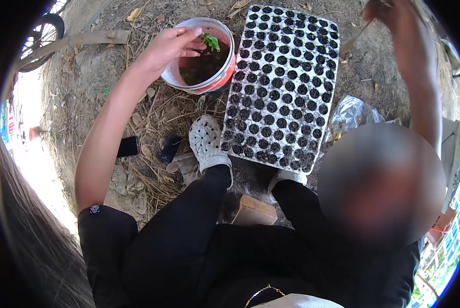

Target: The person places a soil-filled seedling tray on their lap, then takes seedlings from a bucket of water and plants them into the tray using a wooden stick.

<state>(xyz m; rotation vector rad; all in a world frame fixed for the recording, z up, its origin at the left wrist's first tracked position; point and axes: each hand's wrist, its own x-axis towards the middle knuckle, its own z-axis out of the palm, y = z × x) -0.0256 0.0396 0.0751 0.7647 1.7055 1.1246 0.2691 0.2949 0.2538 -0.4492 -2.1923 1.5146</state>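
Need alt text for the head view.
Left hand holds a green sprig over a bucket, beside a white, many-celled tray. The blurred right hand, near the top right edge, seems to hold a thin object.

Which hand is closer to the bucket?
Left. The left hand is over the rim of the bucket; the right hand is well off, on the opposite side of the cell tray.
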